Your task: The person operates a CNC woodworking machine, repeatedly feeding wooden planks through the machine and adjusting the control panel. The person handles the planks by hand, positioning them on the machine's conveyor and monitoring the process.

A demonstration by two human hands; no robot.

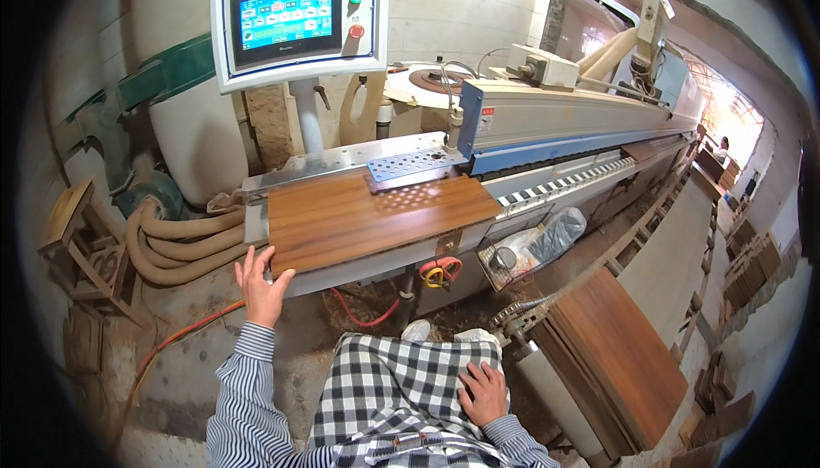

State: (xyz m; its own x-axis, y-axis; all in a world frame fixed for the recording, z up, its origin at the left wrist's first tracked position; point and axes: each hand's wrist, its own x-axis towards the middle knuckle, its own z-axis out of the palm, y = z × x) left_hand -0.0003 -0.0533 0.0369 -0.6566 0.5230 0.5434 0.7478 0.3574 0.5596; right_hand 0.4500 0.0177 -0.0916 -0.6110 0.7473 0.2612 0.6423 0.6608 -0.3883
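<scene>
Beside a long machine (581, 120), the left hand (263, 289) touches a brown board (359, 216), right hand (484, 395) on checked cloth (384, 383), grips wide.

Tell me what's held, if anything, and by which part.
The left hand touches the near left corner of the brown board on the machine; whether it grips cannot be told. The right hand rests on the checked apron, holding nothing.

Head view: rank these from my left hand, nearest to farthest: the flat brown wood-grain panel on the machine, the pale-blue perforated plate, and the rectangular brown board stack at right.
From your left hand:
1. Flat brown wood-grain panel: at your fingertips, by its near left corner.
2. Pale-blue perforated plate: over the panel's far side.
3. Rectangular brown board stack: lower right.
</scene>
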